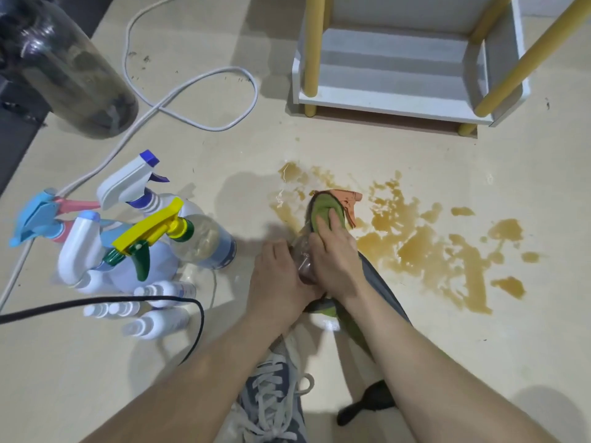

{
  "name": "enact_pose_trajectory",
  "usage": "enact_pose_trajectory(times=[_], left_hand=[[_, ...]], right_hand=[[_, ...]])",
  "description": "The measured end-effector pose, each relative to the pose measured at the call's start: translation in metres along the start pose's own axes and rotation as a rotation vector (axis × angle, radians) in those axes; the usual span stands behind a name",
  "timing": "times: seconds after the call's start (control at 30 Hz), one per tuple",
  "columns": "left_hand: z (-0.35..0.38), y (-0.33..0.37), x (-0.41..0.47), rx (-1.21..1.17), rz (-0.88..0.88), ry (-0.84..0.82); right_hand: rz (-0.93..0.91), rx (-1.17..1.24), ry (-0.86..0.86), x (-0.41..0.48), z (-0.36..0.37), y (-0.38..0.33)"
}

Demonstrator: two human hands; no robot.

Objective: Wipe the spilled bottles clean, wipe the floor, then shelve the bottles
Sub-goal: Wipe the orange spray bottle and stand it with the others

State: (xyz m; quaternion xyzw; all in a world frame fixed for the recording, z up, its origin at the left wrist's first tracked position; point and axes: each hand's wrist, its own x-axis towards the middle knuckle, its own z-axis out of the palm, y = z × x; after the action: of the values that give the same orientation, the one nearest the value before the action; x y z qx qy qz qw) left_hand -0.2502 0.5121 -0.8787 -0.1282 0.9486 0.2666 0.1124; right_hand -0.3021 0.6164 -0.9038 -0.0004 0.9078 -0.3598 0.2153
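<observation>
My left hand [277,276] grips the base of a clear spray bottle [303,260] with an orange trigger head [348,201], held above the floor. My right hand [332,254] presses a green and grey cloth [323,209] around the bottle's upper body, just below the trigger. A brown liquid spill [441,251] spreads over the beige floor to the right of the bottle. At the left stands a cluster of spray bottles [140,238] with blue, white, purple and yellow triggers, plus several small white bottles [160,308].
A white shelf unit with yellow posts [396,97] stands at the top right. A white cable [192,91] loops across the floor, a black cable [128,303] crosses the small bottles. A large dark clear bottle [73,75] stands top left. My shoe [271,398] is below.
</observation>
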Motion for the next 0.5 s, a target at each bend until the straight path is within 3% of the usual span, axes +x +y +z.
enact_pose_trajectory(times=[0.1, 0.23, 0.33, 0.43, 0.5], left_hand=[[0.001, 0.000, 0.004, 0.003, 0.008, -0.039], [0.006, 0.000, 0.007, 0.006, 0.051, -0.024], [0.005, 0.006, 0.000, 0.012, 0.047, -0.042], [0.006, 0.006, -0.015, 0.006, 0.005, -0.048], [0.009, 0.003, -0.021, 0.020, 0.003, -0.059]], right_hand=[[-0.168, 0.053, 0.093, -0.047, 0.006, -0.010], [-0.204, 0.108, 0.035, -0.100, -0.005, 0.005], [-0.154, -0.036, -0.006, -0.051, -0.013, -0.001], [-0.156, -0.426, -0.059, -0.006, -0.024, 0.000], [-0.131, -0.450, -0.031, 0.002, -0.031, 0.013]])
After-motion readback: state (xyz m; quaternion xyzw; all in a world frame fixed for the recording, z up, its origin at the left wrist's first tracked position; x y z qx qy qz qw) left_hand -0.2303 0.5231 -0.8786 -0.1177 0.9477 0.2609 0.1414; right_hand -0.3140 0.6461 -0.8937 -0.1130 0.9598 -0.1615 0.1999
